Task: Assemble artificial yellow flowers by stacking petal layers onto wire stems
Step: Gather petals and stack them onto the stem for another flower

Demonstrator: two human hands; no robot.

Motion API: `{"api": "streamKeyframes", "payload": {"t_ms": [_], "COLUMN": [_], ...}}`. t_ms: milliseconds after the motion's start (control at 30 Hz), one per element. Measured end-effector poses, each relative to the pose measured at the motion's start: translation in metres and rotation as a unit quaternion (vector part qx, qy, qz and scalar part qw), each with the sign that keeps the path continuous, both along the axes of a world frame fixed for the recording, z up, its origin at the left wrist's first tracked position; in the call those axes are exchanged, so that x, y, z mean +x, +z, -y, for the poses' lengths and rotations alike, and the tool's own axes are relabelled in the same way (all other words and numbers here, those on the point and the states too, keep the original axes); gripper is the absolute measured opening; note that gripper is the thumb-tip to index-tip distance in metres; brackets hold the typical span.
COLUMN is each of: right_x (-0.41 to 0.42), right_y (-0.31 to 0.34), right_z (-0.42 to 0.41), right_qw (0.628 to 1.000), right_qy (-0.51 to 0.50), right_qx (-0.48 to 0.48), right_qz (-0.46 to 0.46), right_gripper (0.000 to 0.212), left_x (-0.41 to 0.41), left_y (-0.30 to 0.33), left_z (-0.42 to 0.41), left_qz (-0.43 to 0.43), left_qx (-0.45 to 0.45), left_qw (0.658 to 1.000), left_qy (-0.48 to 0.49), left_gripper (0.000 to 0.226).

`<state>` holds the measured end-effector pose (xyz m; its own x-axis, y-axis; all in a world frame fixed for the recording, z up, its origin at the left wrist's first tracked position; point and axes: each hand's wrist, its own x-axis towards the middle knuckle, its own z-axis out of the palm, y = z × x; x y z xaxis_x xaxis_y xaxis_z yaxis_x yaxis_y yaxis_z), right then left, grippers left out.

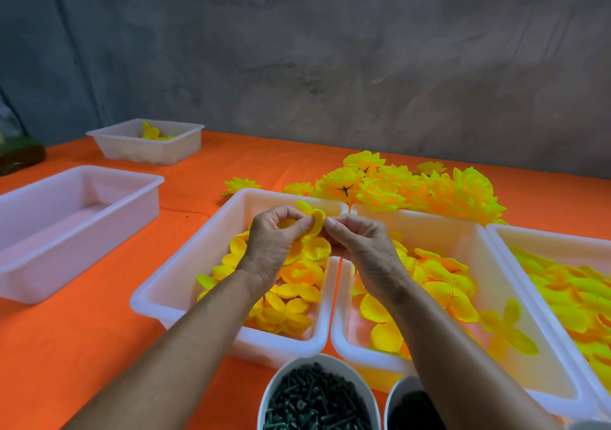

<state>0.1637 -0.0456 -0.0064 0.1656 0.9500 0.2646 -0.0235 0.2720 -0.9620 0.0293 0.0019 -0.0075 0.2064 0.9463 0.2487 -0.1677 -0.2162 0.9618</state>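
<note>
Left fingers point(299, 226) pinch a yellow petal layer point(315, 223) above the petal tray point(185, 264); right fingers point(332, 223) curl tight beside it, their hold hidden; a loose pinch could drop the layer among the others.

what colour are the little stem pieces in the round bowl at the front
Dark green, filling the white bowl; the stem pieces show best in the head view.

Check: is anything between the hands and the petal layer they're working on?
Nothing visible. The left hand already pinches the petal layer above the tray, and the right hand has its fingertips right beside it; whether they touch is unclear.
</note>
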Motion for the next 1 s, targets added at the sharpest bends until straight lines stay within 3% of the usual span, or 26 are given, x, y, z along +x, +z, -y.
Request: {"api": "streamKeyframes", "payload": {"t_ms": [200, 700, 767, 833, 933, 1000], "right_x": [0.001, -0.002, -0.002, -0.003, -0.002, -0.002], "right_y": [0.002, 0.004, 0.005, 0.005, 0.005, 0.005], "right_z": [0.000, 0.001, 0.002, 0.002, 0.003, 0.003], "right_qw": [0.998, 0.988, 0.987, 0.988, 0.988, 0.987], "right_qy": [0.056, 0.101, 0.103, 0.098, 0.088, 0.087], "right_qx": [-0.020, -0.075, -0.083, -0.081, -0.081, -0.088], "right_qz": [-0.031, -0.091, -0.089, -0.084, -0.094, -0.100], "right_gripper": [0.032, 0.019, 0.019, 0.019, 0.020, 0.019], "left_x": [0.000, -0.004, -0.002, -0.001, -0.002, -0.003], "left_y": [0.000, 0.001, -0.002, -0.004, -0.005, -0.005], "left_z": [-0.006, -0.013, -0.013, -0.012, -0.010, -0.009], "left_qz": [0.026, 0.081, 0.057, 0.000, -0.071, -0.111], "left_qx": [-0.067, -0.202, -0.167, -0.071, 0.074, 0.123], "left_qw": [0.996, 0.975, 0.982, 0.991, 0.982, 0.974], "left_qy": [0.051, 0.039, 0.064, 0.117, 0.157, 0.152], "left_gripper": [0.016, 0.012, 0.012, 0.013, 0.026, 0.029]}}
